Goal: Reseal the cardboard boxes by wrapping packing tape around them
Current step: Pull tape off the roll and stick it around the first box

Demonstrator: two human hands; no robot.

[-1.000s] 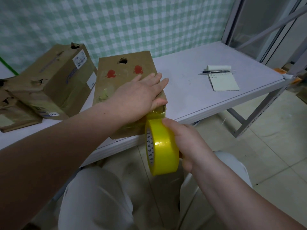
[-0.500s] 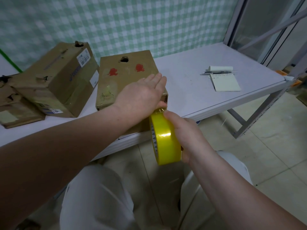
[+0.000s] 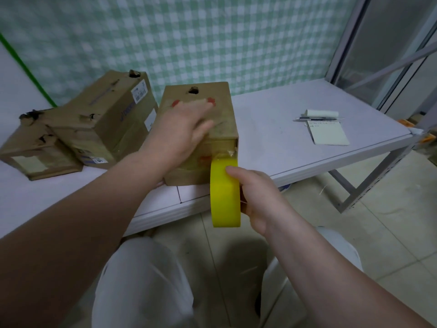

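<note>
left hand (image 3: 182, 129): frame centre, palm down, flat on box top, fingers straight, blurred
right hand (image 3: 256, 196): below centre, fingers curled round tape roll, thumb on its rim
tape roll (image 3: 224, 192): yellow, on edge, touching box's near face
box (image 3: 220, 129): centre, at table (image 3: 272, 143) front edge
</note>
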